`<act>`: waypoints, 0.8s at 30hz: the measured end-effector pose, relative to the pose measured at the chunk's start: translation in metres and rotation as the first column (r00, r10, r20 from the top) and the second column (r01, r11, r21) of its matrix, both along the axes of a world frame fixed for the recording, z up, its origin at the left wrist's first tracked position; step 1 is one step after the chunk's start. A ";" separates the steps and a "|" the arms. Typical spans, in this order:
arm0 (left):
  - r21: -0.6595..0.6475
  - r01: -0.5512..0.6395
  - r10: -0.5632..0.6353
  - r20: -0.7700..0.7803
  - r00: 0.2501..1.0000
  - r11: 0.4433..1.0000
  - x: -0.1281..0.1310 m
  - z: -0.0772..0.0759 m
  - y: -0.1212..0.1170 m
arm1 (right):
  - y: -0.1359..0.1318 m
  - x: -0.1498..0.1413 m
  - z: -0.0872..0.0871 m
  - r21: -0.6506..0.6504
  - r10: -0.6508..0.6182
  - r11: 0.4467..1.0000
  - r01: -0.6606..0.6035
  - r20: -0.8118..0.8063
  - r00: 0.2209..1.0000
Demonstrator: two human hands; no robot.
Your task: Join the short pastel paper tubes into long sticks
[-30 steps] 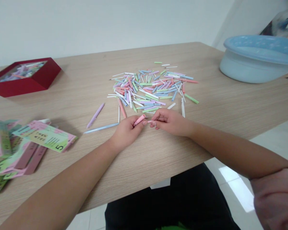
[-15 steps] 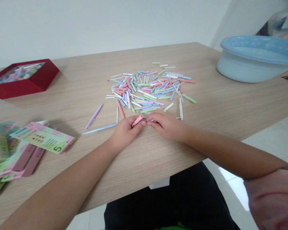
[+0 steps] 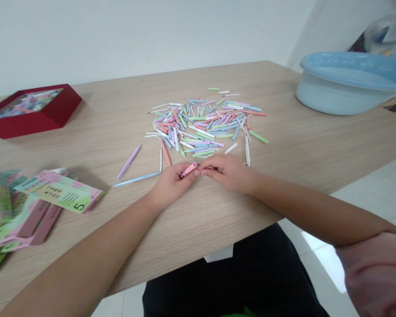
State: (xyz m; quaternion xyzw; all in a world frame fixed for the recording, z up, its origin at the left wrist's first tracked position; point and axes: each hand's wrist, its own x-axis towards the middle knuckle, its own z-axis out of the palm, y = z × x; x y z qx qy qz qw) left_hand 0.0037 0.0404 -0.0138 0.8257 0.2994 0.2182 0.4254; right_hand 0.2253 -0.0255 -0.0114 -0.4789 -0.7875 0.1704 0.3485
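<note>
My left hand (image 3: 170,182) is closed around a pink pen barrel (image 3: 188,169), whose open end points up to the right. Close against it, my right hand (image 3: 229,172) pinches a thin stick-like pen part (image 3: 205,169), mostly hidden by the fingers. The fingertips of both hands nearly meet. Just beyond them lies a heap of pastel pen parts (image 3: 204,125), with barrels and thin white refills mixed together. Left of my left hand are a light blue pen (image 3: 137,179) and a purple pen (image 3: 129,162). A coral barrel (image 3: 165,152) lies behind that hand.
Several printed pen boxes (image 3: 61,190) are piled at the left of the wooden table (image 3: 171,246). A red box (image 3: 57,115) holding more pen parts stands at the back left. At the back right sits a light blue basin (image 3: 336,94).
The right fingers have closed in over the thin part, so less of it shows. The pink barrel stays in my left hand, shifted only slightly. The view has tilted a little.
</note>
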 end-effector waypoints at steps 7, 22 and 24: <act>0.009 -0.016 0.017 -0.023 1.000 1.000 0.001 0.002 -0.001 | -0.002 0.001 -0.001 -0.025 0.114 0.993 -0.112 0.099 0.988; 0.068 -0.109 0.116 -0.114 0.987 0.992 0.001 0.001 -0.003 | 0.006 0.005 0.000 -0.503 -0.232 0.856 -0.115 -0.574 0.785; 0.070 -0.111 0.119 -0.126 0.985 0.991 0.001 0.001 -0.004 | 0.006 0.005 0.002 -0.531 -0.248 0.830 -0.168 -0.623 0.742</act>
